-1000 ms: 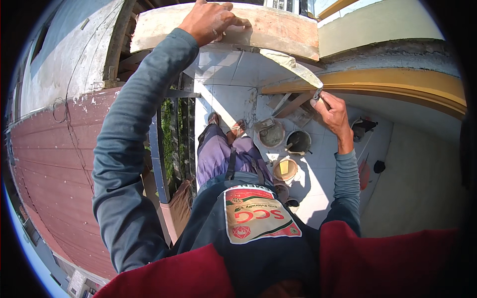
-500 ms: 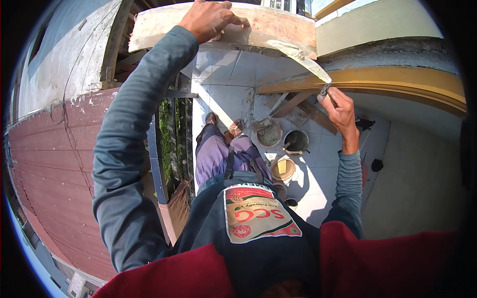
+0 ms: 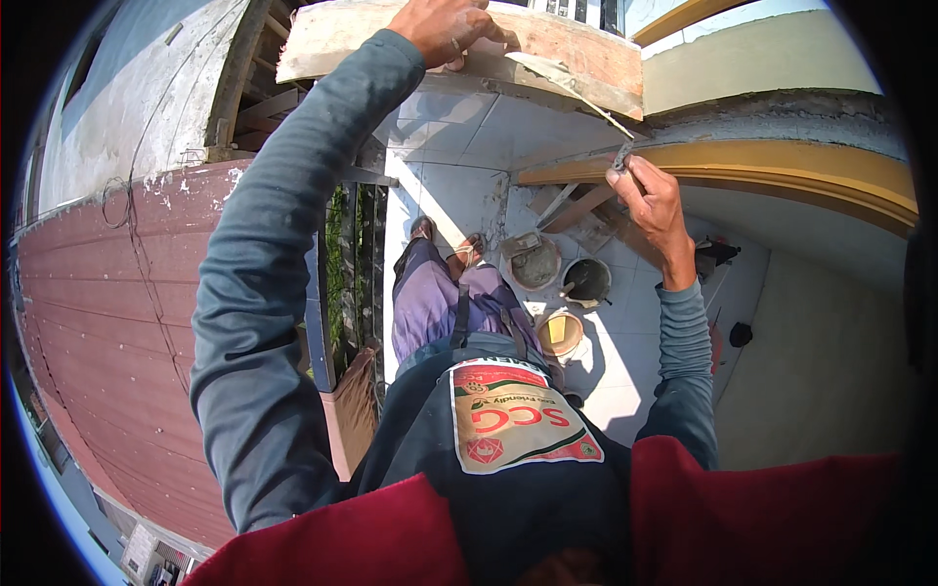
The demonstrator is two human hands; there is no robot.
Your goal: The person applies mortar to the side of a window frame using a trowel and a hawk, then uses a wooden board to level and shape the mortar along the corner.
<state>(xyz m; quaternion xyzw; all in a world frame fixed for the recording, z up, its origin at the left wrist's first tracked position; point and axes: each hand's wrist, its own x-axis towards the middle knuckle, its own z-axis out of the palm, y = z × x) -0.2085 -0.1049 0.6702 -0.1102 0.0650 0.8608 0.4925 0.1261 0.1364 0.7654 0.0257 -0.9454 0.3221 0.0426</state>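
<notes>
A long pale wooden board (image 3: 337,47) spans the top of the head view. My left hand (image 3: 445,29) is at it, fingers bent against its face and upper edge. My right hand (image 3: 653,203) pinches the handle of a trowel (image 3: 559,76) between thumb and fingers. The trowel's thin blade, smeared with pale mortar, points up and left and is seen nearly edge-on. Its tip lies at the board's face, just right of my left fingers; whether it touches the wood I cannot tell.
Below on the tiled floor (image 3: 459,190) stand a bucket of grey mortar (image 3: 535,266), a dark bucket (image 3: 587,281) and a tan bucket with something yellow inside (image 3: 561,334). A yellow-brown beam (image 3: 762,161) runs right. Maroon metal sheeting (image 3: 107,322) is at left, railing (image 3: 354,264) beside my legs.
My right hand has moved slightly left and up, and the trowel blade has turned from showing its flat to nearly edge-on. The left hand stays at the board as the view shifts.
</notes>
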